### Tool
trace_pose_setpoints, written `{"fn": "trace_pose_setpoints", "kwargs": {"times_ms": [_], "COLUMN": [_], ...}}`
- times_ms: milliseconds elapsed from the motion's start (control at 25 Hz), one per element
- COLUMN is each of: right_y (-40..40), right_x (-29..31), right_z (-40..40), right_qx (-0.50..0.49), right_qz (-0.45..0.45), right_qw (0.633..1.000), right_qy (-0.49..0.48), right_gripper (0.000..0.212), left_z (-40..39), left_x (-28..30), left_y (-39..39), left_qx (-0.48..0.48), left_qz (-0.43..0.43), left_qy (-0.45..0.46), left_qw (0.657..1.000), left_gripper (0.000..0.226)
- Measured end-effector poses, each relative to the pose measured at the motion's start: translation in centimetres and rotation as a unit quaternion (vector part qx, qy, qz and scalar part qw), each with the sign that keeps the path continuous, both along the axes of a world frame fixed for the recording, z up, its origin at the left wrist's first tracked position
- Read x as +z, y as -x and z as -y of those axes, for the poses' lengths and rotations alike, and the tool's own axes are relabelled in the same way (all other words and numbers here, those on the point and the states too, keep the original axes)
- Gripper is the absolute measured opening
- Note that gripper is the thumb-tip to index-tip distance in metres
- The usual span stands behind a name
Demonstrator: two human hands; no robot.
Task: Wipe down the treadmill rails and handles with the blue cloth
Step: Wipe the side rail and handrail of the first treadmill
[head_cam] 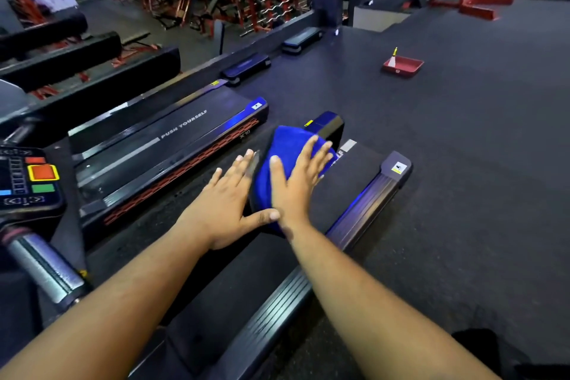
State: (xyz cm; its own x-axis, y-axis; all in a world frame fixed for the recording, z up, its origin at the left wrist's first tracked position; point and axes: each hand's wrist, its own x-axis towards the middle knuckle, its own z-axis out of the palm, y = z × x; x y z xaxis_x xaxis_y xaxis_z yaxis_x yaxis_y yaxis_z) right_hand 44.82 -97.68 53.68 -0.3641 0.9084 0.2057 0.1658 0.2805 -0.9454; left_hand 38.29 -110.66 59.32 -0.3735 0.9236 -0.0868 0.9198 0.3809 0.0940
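Between the treadmill's two black ribbed side rails (364, 219), my right hand (296, 182) presses flat, fingers spread, on the folded blue microfibre cloth (287, 148), while my left hand (225, 203) lies open just beside it. Soft, light and limp, the cloth is probably best bunched from above; its long axis seems to run along the deck, away from me.

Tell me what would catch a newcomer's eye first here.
The bright blue cloth at centre, pressed flat under the right hand on the treadmill's left side rail, with the left hand beside it. Next, the coloured console buttons at far left and the red tray on the floor beyond.
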Motion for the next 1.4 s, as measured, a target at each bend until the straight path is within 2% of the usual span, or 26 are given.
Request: {"fn": "trace_pose_setpoints", "kwargs": {"times_ms": [80,160,240,320,400,480,560,680,760,840,880,1040,1160,1240,1320,1400], "right_y": [0.2,0.7,1.1,0.8,-1.0,-2.3,-1.2,0.6,0.7,-0.4,-1.0,0.4,1.3,1.3,0.9,1.1], "right_x": [0.5,2.5,4.3,3.5,1.4,0.7,2.2,3.7,2.0,-0.7,-1.9,-1.8,-1.7,-2.0,-3.4,-4.9], "right_z": [-5.1,-11.2,-12.0,-6.8,-0.7,-0.6,-4.8,-6.1,0.3,8.0,10.3,5.6,3.3,7.8,12.6,10.7], "right_qx": [0.020,0.020,0.008,0.032,0.112,0.159,0.134,0.025,0.007,0.047,0.059,-0.007,-0.097,-0.094,-0.037,-0.043], "right_qz": [0.080,0.182,0.249,0.239,0.190,0.202,0.247,0.279,0.185,0.061,0.029,-0.016,-0.100,-0.130,-0.150,-0.185], "right_qw": [0.992,0.979,0.964,0.955,0.948,0.925,0.919,0.944,0.970,0.986,0.988,0.996,0.989,0.979,0.983,0.976], "right_qy": [-0.094,-0.094,-0.095,-0.170,-0.230,-0.280,-0.277,-0.175,-0.157,-0.147,-0.137,-0.088,0.056,0.124,0.101,0.104], "right_gripper": [0.062,0.048,0.046,0.054,0.065,0.065,0.054,0.057,0.063,0.070,0.072,0.070,0.080,0.084,0.078,0.073], "left_z": [0.0,0.1,0.2,0.3,0.5,1.6,3.1,6.1,8.1,9.2,9.4,9.0,8.8,8.9,8.7,8.5], "left_x": [0.0,0.0,0.0,0.1,0.3,0.5,0.5,0.4,0.2,0.4,0.5,0.4,0.2,0.1,0.0,-0.2], "left_y": [0.0,0.1,0.1,0.1,0.4,0.4,0.2,-0.3,-0.4,0.0,0.2,0.4,0.0,0.0,0.2,0.4], "left_qx": [-0.001,0.001,0.001,0.006,0.022,0.035,0.038,0.027,0.016,0.001,-0.010,-0.048,-0.047,-0.045,-0.042,-0.042], "left_qz": [-0.004,-0.006,0.005,0.042,0.100,0.119,0.083,0.006,0.002,0.032,0.049,0.017,0.009,0.018,0.026,0.020], "left_qy": [0.003,0.001,-0.004,-0.042,-0.123,-0.158,-0.124,-0.030,-0.022,-0.045,-0.048,-0.009,-0.014,-0.021,-0.025,-0.020], "left_qw": [1.000,1.000,1.000,0.998,0.987,0.980,0.988,0.999,1.000,0.998,0.998,0.999,0.999,0.999,0.998,0.999], "left_gripper": [0.118,0.117,0.119,0.121,0.118,0.113,0.112,0.117,0.118,0.116,0.116,0.115,0.116,0.119,0.120,0.120]}}
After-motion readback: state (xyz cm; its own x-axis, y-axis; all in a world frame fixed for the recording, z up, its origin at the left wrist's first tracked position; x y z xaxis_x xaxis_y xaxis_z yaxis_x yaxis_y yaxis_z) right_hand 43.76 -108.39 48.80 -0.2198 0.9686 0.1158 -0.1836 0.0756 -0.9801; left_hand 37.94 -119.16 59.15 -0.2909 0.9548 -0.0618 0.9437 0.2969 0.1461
